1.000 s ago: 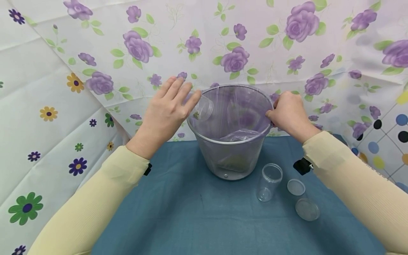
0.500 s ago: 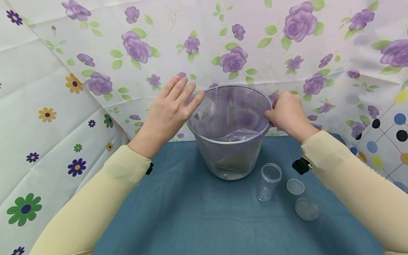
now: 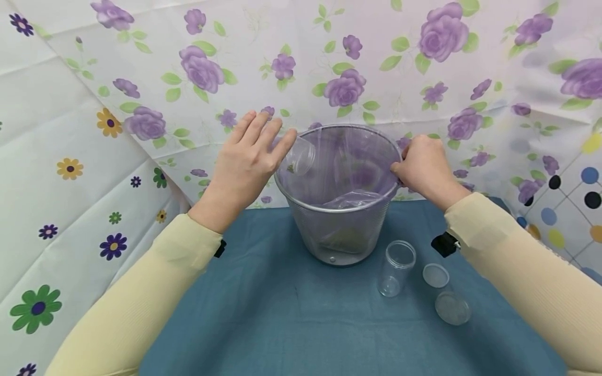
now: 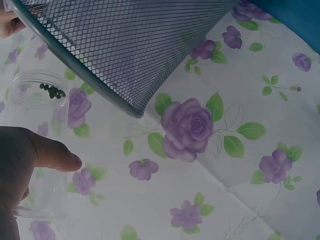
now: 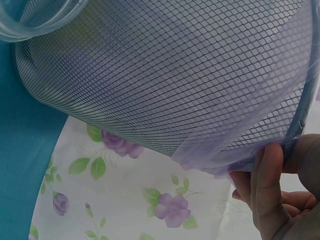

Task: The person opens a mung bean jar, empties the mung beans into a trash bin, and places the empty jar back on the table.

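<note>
My left hand [image 3: 246, 162] grips a clear plastic jar [image 3: 301, 155], tilted with its mouth over the left side of a mesh wastebasket [image 3: 308, 230]. A few small dark green bits [image 4: 52, 91] sit near the jar's mouth in the left wrist view. The hand hides much of the jar in the head view. At the basket's right rim, my right hand [image 3: 425, 164] pinches the rim together with the edge of a thin purple bag [image 5: 215, 155] that lines it. The right wrist view shows the thumb on one side of the rim and fingers on the other.
A second clear jar [image 3: 397, 269] stands uncapped in front of the basket, to the right. Beside it two round clear lids, a smaller one [image 3: 436, 275] and a larger one [image 3: 452, 308], lie on the blue tablecloth [image 3: 282, 324]. Flowered cloth [image 3: 291, 31] hangs close behind.
My left hand and the jar have shifted slightly right, then back left, staying over the basket's rim. My right hand keeps its hold on the rim.
</note>
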Demonstrator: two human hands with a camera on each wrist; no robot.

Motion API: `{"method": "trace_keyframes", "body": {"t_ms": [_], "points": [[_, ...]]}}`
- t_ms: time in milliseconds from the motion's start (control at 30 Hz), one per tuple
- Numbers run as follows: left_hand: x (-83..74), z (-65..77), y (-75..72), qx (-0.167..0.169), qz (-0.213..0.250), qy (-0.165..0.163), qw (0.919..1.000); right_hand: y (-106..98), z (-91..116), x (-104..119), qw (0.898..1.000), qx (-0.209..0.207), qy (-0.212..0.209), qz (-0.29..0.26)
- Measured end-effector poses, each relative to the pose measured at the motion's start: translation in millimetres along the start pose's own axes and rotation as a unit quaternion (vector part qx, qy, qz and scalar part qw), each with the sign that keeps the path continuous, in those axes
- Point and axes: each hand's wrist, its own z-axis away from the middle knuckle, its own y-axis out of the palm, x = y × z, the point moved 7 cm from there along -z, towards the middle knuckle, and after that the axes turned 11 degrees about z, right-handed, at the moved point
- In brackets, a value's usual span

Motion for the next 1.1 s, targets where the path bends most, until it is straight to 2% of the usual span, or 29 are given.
{"method": "trace_keyframes", "body": {"t_ms": [167, 567, 1100], "points": [[-2.1, 1.1, 3.5, 0.017, -0.002, 0.014, 0.9998, 0, 1, -1, 1.0, 0.006, 0.005, 0.002], [-1.9, 2.6, 9.8, 0.042, 0.008, 0.008, 0.999, 0, 0, 0, 1.0, 0.005, 0.005, 0.002], [-0.3, 3.9, 11.5, 0.046, 0.01, 0.004, 0.9989, -1, 0, 1, 1.0, 0.006, 0.006, 0.003]]}}
